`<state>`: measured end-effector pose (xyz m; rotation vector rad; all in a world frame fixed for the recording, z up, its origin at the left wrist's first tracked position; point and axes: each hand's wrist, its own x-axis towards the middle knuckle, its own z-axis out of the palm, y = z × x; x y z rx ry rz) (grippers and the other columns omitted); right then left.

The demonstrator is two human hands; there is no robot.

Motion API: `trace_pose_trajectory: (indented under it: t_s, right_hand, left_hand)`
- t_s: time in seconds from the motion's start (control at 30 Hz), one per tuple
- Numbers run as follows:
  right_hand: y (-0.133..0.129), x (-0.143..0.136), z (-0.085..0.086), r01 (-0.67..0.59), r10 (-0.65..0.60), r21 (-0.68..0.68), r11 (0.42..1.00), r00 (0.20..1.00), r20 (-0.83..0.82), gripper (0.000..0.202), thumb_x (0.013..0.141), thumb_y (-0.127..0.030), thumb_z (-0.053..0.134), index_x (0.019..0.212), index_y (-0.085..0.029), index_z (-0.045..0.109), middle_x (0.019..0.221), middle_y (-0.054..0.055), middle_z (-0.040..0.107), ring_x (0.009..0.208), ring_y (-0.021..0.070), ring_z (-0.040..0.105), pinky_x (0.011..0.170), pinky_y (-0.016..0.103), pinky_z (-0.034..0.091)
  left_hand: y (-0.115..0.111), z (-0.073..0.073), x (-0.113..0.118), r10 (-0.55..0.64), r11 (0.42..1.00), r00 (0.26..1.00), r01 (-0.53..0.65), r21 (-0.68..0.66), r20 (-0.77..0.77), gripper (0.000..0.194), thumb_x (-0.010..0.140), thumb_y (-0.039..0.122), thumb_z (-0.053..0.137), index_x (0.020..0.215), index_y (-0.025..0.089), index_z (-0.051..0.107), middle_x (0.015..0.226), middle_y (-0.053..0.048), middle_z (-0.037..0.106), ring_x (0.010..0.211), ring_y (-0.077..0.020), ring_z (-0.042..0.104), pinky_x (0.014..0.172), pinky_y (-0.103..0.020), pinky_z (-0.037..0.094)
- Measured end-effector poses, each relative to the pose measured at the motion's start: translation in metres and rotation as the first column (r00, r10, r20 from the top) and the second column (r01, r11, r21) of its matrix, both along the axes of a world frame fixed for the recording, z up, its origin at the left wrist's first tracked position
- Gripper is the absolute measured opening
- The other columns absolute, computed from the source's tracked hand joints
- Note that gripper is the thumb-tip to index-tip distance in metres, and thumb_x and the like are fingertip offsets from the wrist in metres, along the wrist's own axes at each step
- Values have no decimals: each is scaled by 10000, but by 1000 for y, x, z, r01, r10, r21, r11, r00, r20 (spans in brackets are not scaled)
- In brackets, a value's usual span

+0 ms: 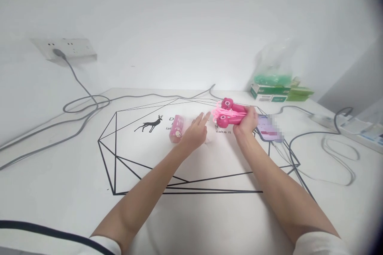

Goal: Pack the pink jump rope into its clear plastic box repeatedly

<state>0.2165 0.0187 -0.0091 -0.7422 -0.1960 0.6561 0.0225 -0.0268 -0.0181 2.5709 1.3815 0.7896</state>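
In the head view my right hand is closed around a pink skipping rope. Its two handles with animal-face ends point left, and the pale pink cord is bundled between them. My left hand has its fingers stretched out, pointing toward the rope but apart from it. Beneath and beside that hand lies a pink package with a small cartoon print. Part of the package is hidden by the hand, so I cannot tell whether the two touch.
A phone lies right of my right wrist. Green-and-white boxes with a plastic bag on top stand at the back right. Grey cables run along the left and back; a power strip sits at the right.
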Motion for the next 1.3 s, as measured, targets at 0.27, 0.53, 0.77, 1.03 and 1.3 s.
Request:
trace_pose_trajectory:
  t_s: [0.27,0.53,0.77,1.03,1.3]
  right_hand:
    - [0,-26,-29,-31,35,-87,996,999,39,230,649,-239,695,850,-206,587,763,-56,575,700,118,590,660,248,519]
    - [1,-27,-38,-4,10,-134,991,999,48,255,683,-285,697,909,-221,597,813,-52,583,742,122,603,680,251,524]
    - [1,-35,-48,-66,77,-94,993,990,121,245,703,-294,687,910,-240,568,844,-52,584,767,124,605,705,260,523]
    - [2,-36,-57,-156,169,-96,983,976,140,263,694,-317,708,903,-240,568,824,-56,581,734,116,586,692,257,514]
    - [-3,-34,-52,-224,238,-124,967,964,118,338,608,-249,766,900,-214,600,814,-45,609,753,126,614,720,269,528]
  left_hand:
    - [3,-16,-12,27,977,1000,-26,210,-2,365,970,244,393,1274,135,562,1447,-157,482,1335,-274,466,1122,-456,386]
    - [0,-16,-15,13,982,999,-20,189,37,409,942,286,482,1328,156,506,1465,-134,474,1369,-272,441,1131,-447,401]
    - [0,-13,-14,-15,986,999,8,169,41,478,946,332,478,1378,129,461,1498,-145,442,1384,-258,429,1162,-443,360]
    - [3,-7,-15,-71,997,997,71,29,13,634,911,356,481,1471,106,320,1565,-160,325,1468,-253,280,1203,-487,258]
    - [12,-6,-23,-124,981,992,128,-144,34,761,830,268,542,1524,214,236,1611,-70,236,1491,-252,207,1232,-451,185]
